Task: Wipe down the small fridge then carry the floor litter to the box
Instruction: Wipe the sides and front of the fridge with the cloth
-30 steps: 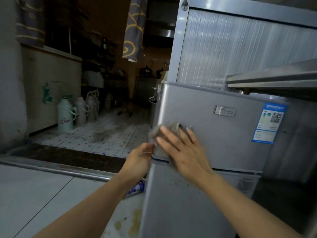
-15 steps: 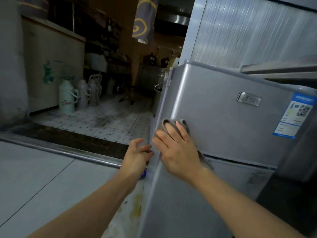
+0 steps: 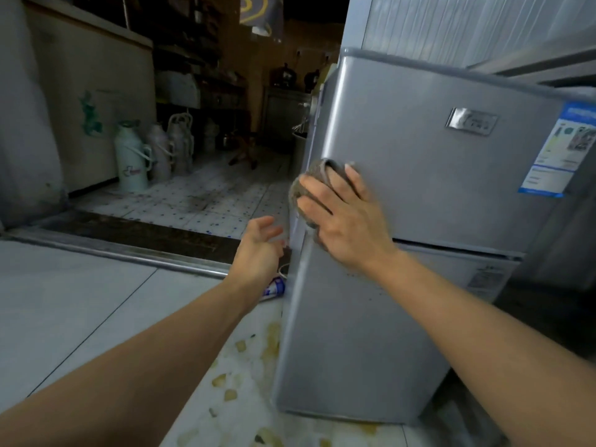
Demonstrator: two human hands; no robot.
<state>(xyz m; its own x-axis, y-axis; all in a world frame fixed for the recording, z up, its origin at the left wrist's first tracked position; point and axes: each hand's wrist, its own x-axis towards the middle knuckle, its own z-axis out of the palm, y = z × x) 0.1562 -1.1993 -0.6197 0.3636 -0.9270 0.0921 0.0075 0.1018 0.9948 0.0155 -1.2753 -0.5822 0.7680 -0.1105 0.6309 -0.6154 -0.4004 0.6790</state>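
The small silver fridge [image 3: 419,175] stands at the right, with two doors and a blue label at its upper right. My right hand [image 3: 345,214] presses a grey cloth [image 3: 317,171] flat against the left edge of the upper door. My left hand [image 3: 261,250] hovers just left of the fridge's side, fingers loosely apart, holding nothing. A blue and white wrapper [image 3: 274,288] lies on the floor beside the fridge, partly hidden by my left wrist. Yellowish scraps and stains [image 3: 245,359] are scattered on the floor in front.
A metal door track [image 3: 122,250] crosses the floor at the left. Beyond it, thermos jugs [image 3: 132,166] stand on a tiled floor by a white chest cabinet [image 3: 93,101]. A corrugated panel [image 3: 467,24] rises behind the fridge.
My right hand has slid the cloth up along the upper door's left edge. My left hand has come off the fridge's edge and opened. The view has tilted lower and closer.
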